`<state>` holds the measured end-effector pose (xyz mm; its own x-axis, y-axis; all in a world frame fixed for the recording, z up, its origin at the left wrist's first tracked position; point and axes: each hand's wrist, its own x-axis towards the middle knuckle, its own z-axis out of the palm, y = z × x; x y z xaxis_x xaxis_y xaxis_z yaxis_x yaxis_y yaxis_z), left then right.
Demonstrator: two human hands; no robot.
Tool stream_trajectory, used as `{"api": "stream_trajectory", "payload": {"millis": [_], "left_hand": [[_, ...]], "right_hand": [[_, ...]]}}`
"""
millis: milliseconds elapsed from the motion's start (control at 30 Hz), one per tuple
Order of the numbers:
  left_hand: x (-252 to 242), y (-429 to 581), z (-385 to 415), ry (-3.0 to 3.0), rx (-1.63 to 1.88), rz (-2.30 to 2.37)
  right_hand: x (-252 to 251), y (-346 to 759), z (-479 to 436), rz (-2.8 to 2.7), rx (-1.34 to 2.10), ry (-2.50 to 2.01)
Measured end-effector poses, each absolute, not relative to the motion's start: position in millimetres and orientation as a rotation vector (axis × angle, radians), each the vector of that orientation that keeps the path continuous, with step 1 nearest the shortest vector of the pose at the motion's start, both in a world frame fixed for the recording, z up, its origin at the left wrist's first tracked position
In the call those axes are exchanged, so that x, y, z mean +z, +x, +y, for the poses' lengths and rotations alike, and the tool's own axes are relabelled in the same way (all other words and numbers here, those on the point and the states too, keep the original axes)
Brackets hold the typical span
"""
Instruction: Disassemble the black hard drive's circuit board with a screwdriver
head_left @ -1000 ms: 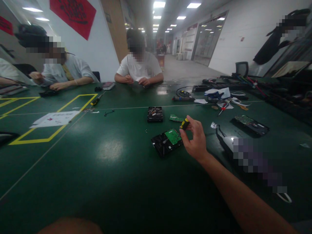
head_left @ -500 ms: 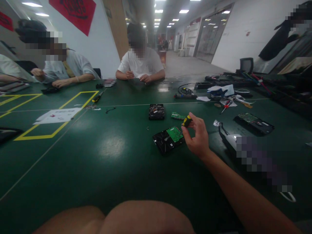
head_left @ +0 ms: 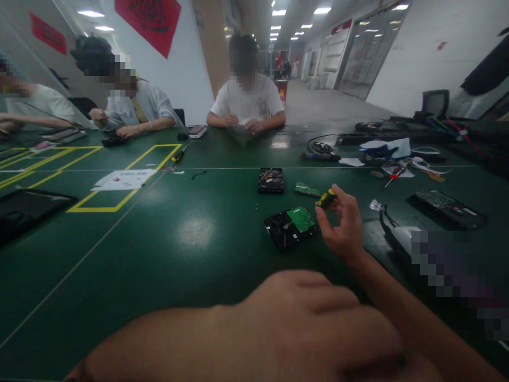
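Nearest, the left hand [head_left: 314, 324] hangs over the desk [head_left: 131, 270]; whether its fingers hold anything I cannot tell. Beyond, the fingers of the right hand [head_left: 344, 224] pinch a yellow-and-black screwdriver [head_left: 326, 198], slanted perhaps to bring its tip to the hard drive [head_left: 280, 229], which lies flat, green board [head_left: 300, 219] uppermost, likely for access. Farther off lie a loose board [head_left: 307, 189] and a second drive [head_left: 271, 180], apparently set aside.
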<state>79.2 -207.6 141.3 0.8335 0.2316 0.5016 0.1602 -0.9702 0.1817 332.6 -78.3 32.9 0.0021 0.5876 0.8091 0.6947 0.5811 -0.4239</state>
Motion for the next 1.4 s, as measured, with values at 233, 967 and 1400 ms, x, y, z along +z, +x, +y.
{"api": "stream_trajectory", "payload": {"millis": [233, 967, 1400], "left_hand": [[79.5, 116.9, -79.2, 2.534, 0.962, 1.08], [9.0, 116.6, -65.1, 2.671, 0.589, 1.199], [13.1, 116.6, -64.6, 2.662, 0.582, 1.148]], "right_hand": [[34.3, 331.1, -84.8, -1.682, -0.011, -1.079], [39.6, 331.0, -85.1, -1.659, -0.09, -1.113], [45.2, 329.8, -86.4, -1.651, -0.138, -1.127]]}}
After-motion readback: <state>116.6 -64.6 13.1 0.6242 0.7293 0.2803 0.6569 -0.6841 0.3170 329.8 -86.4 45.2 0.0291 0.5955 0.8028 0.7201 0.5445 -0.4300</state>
